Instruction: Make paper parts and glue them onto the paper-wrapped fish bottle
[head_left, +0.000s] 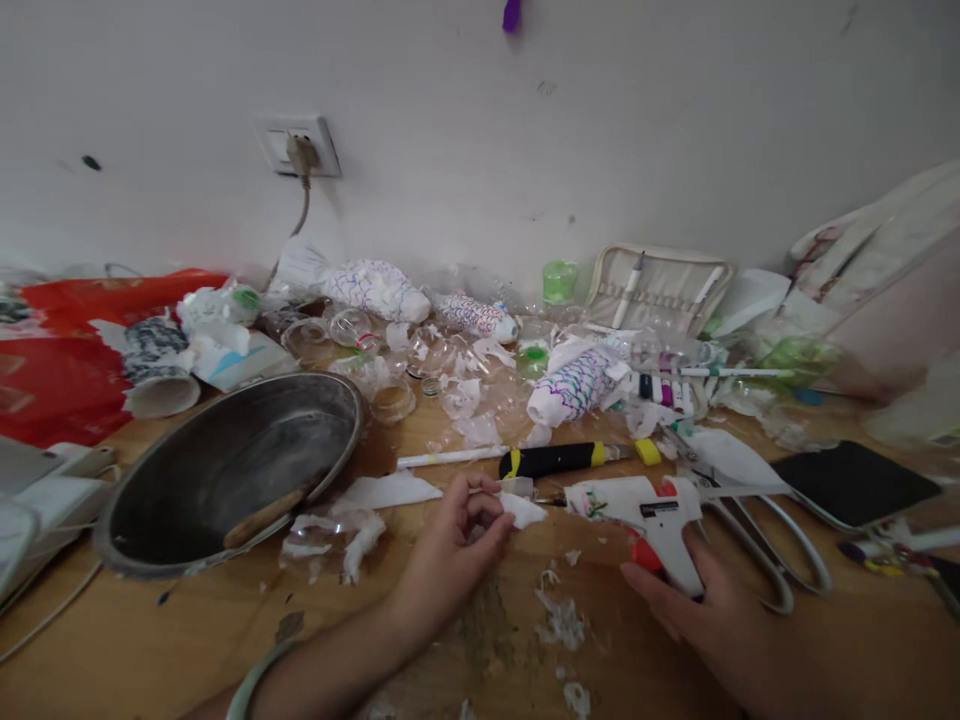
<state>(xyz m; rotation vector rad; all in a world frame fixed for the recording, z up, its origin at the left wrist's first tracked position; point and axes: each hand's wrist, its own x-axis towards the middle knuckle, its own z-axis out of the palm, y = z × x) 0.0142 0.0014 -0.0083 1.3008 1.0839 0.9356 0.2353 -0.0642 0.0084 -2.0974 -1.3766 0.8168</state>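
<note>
Fingers (493, 543) of the left hand (450, 560) pinch one small white scrap (526, 510) beside the tip of one glue gun (615, 497). At the gun's handle, the right hand (724, 610) spreads its thumb and fingers to either side; whether they squeeze, I cannot tell. Beyond on the desk (420, 660) lie one knife (551, 460), one pair of scissors (750, 491) and, farther back, three scale-patterned fish (577, 388). One metal basin (262, 430) stands left. Clear plastic pieces (480, 430) are too jumbled to count; one pale bag (892, 250) is cut off at the right.
</note>
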